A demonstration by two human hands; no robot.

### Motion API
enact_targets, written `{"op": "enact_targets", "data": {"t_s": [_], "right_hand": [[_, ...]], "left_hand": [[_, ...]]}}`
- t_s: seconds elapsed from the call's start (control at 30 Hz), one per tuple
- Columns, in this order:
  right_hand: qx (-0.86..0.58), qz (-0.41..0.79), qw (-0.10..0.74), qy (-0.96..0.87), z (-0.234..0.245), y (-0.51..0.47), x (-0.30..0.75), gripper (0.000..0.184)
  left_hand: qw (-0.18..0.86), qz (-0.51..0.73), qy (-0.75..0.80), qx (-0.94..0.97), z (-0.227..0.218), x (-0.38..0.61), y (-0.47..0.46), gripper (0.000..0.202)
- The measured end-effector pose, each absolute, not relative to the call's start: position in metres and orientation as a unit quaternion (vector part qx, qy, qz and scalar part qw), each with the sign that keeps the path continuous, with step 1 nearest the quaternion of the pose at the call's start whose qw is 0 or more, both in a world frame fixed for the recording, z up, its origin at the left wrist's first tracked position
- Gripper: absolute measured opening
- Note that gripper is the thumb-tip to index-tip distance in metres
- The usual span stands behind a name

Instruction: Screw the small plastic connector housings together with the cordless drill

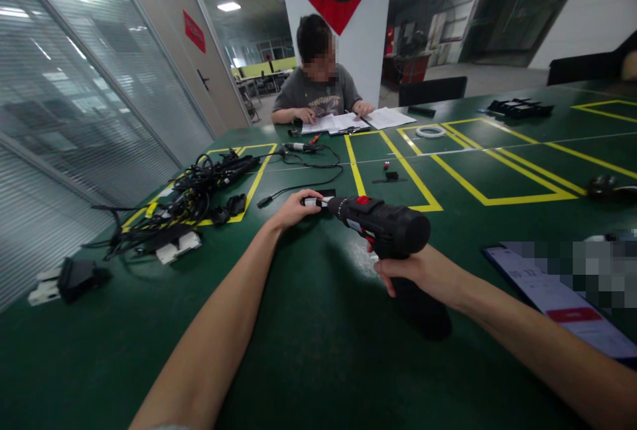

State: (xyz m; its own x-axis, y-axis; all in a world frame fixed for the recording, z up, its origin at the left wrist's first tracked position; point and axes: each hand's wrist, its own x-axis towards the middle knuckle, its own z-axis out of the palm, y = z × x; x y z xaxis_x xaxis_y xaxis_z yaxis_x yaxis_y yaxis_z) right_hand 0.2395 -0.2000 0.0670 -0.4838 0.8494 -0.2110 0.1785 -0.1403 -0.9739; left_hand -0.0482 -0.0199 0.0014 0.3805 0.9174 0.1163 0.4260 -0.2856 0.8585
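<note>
So the person wearing the cam has both hands on a black cordless drill [383, 224] with a red button [363, 200] on top, and the hands are apart, one at each end. The right hand [415, 273] is wrapped around the drill's handle [423, 310], while the left hand [293, 210] is closed around the nose, on a small white-and-black piece [311, 202] sticking out of the chuck. Can't tell exactly what that piece is from this angle.

The drill is held just above a green workbench [99, 363]. Left of the drill there's a tangled pile of black cables [194, 191] with connectors, and just ahead of it a loose black cord with a plug [298, 146]. Straight ahead of the drill are a small black part [391, 176] and a roll of white tape [430, 131] inside yellow tape outlines [502, 198]. To the right of the drill sits a tablet [557, 290], partly blurred out. Well past the drill, across the bench, a co-worker [318, 78] has both hands on some paper sheets [338, 123].
</note>
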Motion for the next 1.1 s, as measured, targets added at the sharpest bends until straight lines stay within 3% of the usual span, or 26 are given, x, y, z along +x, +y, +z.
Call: {"op": "enact_targets", "data": {"t_s": [1.1], "right_hand": [[-0.410, 0.668, 0.305, -0.542, 0.0599, -0.2001, 0.2393, 0.023]], "left_hand": [[0.381, 0.317, 0.459, 0.737, -0.0010, -0.0506, -0.0164, 0.041]]}}
